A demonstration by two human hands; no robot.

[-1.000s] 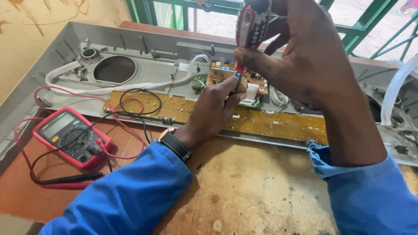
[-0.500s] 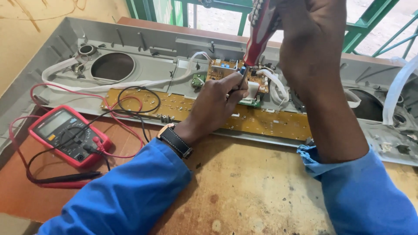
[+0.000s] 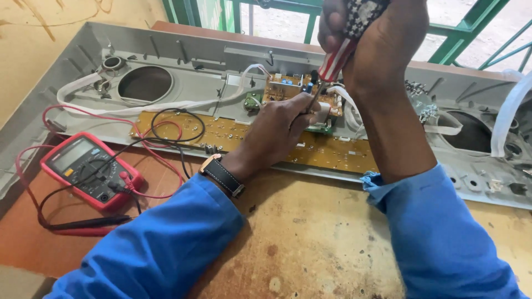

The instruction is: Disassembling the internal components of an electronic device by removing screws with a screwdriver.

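Both hands sit lower in view vs 0.5 s ago. Near to far: worn brown tabletop (image 3: 310,243), red multimeter (image 3: 88,169) w/ red/black leads; left hand (image 3: 277,133) pinches round the tip, right hand (image 3: 368,50) clamps the red-striped screwdriver (image 3: 339,58) on the small amber circuit board (image 3: 302,94). Risk: tip slips, gouging the board or nicking fingertips; grey plastic panel shell (image 3: 188,83) holds boards + white wiring.

head-worn view, looking down, close over workbench (image 3: 310,243)
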